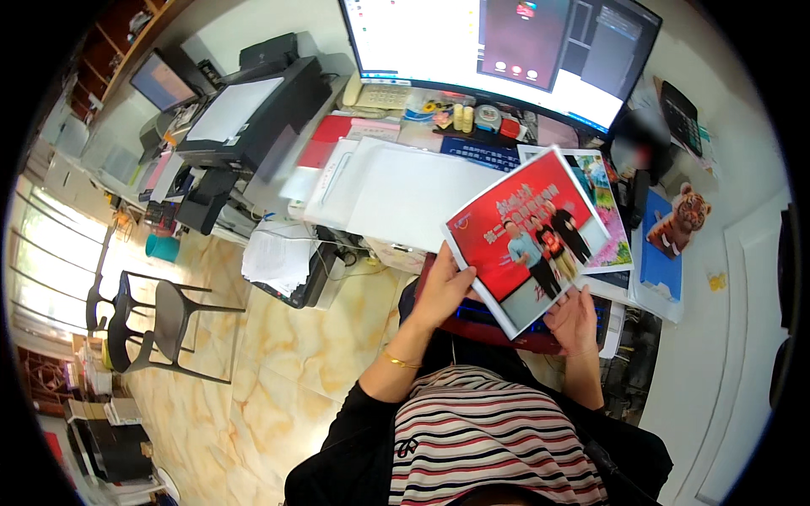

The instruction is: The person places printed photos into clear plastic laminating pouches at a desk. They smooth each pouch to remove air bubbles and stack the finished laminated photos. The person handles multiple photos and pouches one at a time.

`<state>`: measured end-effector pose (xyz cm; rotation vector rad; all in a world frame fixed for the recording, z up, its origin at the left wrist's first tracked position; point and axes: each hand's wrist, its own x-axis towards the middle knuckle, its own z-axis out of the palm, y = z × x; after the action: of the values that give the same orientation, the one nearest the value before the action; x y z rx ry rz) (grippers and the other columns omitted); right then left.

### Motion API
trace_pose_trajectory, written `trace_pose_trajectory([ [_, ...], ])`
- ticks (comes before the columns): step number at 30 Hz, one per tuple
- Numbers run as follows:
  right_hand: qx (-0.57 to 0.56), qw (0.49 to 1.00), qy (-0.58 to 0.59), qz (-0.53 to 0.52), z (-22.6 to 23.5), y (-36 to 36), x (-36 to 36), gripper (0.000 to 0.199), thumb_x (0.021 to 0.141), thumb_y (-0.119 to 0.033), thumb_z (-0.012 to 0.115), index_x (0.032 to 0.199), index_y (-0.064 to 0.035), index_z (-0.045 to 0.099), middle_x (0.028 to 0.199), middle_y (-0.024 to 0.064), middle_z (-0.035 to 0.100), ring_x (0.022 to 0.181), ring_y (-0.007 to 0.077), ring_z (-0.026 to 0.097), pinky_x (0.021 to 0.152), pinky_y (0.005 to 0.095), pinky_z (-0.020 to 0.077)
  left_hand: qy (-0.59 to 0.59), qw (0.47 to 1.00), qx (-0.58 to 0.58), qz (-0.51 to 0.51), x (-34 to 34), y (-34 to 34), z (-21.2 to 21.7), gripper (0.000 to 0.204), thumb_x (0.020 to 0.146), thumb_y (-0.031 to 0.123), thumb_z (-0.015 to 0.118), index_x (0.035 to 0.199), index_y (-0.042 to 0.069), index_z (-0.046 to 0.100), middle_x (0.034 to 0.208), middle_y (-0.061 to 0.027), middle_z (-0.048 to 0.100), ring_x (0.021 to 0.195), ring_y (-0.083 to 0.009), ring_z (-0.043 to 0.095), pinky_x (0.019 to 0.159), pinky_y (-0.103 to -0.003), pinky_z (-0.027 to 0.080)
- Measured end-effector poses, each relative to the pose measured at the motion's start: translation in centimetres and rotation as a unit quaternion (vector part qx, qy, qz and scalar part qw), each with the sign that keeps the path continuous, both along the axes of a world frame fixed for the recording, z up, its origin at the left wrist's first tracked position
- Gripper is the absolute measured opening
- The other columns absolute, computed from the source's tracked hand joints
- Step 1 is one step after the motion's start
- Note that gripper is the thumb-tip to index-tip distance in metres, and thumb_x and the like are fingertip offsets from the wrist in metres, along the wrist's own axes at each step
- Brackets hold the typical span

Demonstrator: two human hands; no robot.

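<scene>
A glossy photo print (489, 240) is held up in front of me, tilted, showing several standing people before a red backdrop. My left hand (443, 288) grips its left edge, the thumb on the front face and the other fingers mostly behind. At the lower right edge, my right hand (575, 325) pinches the print with its fingertips. Beneath it, a keyboard (477, 317) with blue light sits partly hidden on a dark red pull-out tray. Behind the print, a second print with colourful flowers (614, 229) lies on the desk.
White sheets (422, 198) cover the desk's middle, below a large monitor (422, 42). A toy tiger (682, 221) and blue folder (658, 274) are at the right. A black printer (253, 122) stands at the left, another with papers (278, 257) low down. A chair (171, 316) stands on the floor.
</scene>
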<state>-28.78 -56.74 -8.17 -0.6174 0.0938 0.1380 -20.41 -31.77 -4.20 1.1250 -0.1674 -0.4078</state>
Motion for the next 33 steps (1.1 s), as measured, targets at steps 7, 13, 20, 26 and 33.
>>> trace_pose_trajectory([
  [7,-0.18,0.979,0.026,0.096,3.9,3.9,5.0,0.041,0.089,-0.012,0.054,0.126,-0.0004,0.043,0.095,0.0156,0.063,0.064,0.0258,0.064,0.045,0.0376,0.0512,-0.111,0.987,0.081,0.08,4.2,11.0,0.5,0.044,0.093,0.021,0.056,0.132,0.005,0.042,0.118,-0.0034,0.057,0.1,-0.0102,0.056,0.08,-0.026,0.049],
  [13,-0.215,0.976,-0.002,0.013,3.6,9.7,10.0,0.035,0.092,-0.011,0.049,0.125,-0.0012,0.043,0.105,0.0151,0.061,0.077,0.0276,0.065,0.062,0.0407,0.0555,-0.059,0.678,0.393,0.618,16.8,29.6,-9.5,0.07,0.086,0.02,0.065,0.137,-0.008,0.026,0.115,-0.016,0.057,0.107,-0.0246,0.054,0.094,-0.032,0.042],
  [20,-0.39,0.914,-0.074,-0.083,-1.1,14.2,15.9,0.034,0.09,-0.006,0.048,0.122,0.0032,0.043,0.105,0.0128,0.058,0.087,0.0193,0.061,0.077,0.0323,0.0507,0.016,0.827,0.188,0.53,22.4,33.0,-8.9,0.027,0.088,0.021,0.062,0.105,0.0,0.063,0.083,0.0007,0.061,0.076,-0.0068,0.053,0.067,-0.023,0.043],
  [26,-0.491,0.858,-0.099,-0.114,-2.3,16.3,16.7,0.04,0.089,-0.008,0.052,0.125,0.0048,0.041,0.11,0.0147,0.057,0.092,0.0203,0.058,0.08,0.0334,0.0493,-0.132,0.86,0.028,0.493,19.8,25.8,0.0,0.027,0.095,0.025,0.054,0.109,0.005,0.063,0.094,-0.0031,0.065,0.08,-0.0087,0.06,0.07,-0.023,0.049],
  [33,-0.505,0.844,-0.127,-0.129,-2.2,17.9,17.2,0.061,0.087,-0.009,0.055,0.139,0.0025,0.026,0.132,0.0193,0.044,0.116,0.0268,0.048,0.099,0.0343,0.0376,-0.225,0.926,0.101,0.287,11.8,11.0,7.2,0.028,0.096,0.021,0.051,0.115,0.002,0.061,0.113,-0.0062,0.061,0.101,-0.0177,0.059,0.09,-0.03,0.045],
])
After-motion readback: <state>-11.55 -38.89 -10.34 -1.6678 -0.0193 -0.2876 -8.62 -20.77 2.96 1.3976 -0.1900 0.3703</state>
